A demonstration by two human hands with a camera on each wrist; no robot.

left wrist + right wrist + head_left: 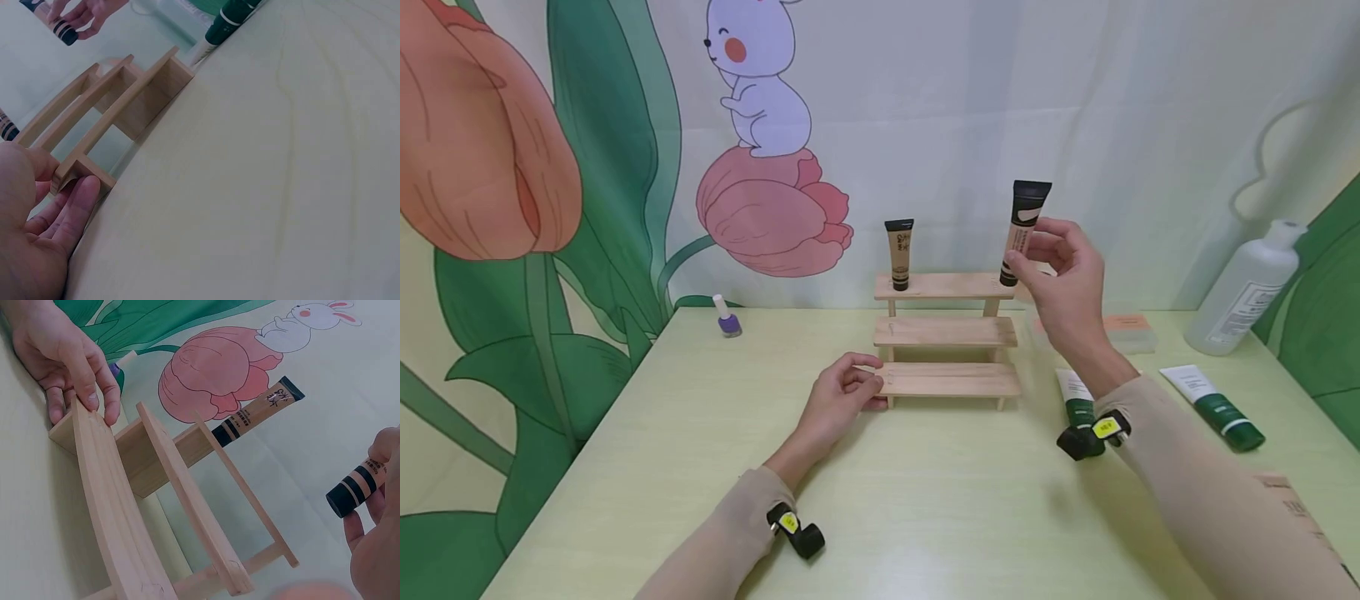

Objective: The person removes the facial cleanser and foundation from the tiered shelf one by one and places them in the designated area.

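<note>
A small three-tier wooden display stand (pixel 946 332) rises in steps on the table. At its lower left end, my left hand (pixel 838 398) pinches the bottom shelf between thumb and fingers, closely seen in the left wrist view (pixel 50 219). My right hand (pixel 1071 275) holds a beige squeeze tube (pixel 1024 229) with black ends, cap downward, over the top shelf's right end. In the right wrist view the tube's black cap (pixel 342 500) hangs apart from the stand. Another beige tube (pixel 900 254) stands upright on the top shelf's left part, cap down.
A purple nail polish bottle (pixel 727 318) stands at the back left. To the right lie two green-and-white tubes (pixel 1213 408) (pixel 1078 398), one partly behind my right wrist. A white bottle (pixel 1247 287) and a clear box (pixel 1129 332) are at the back right. A printed cloth (pixel 925 125) hangs behind.
</note>
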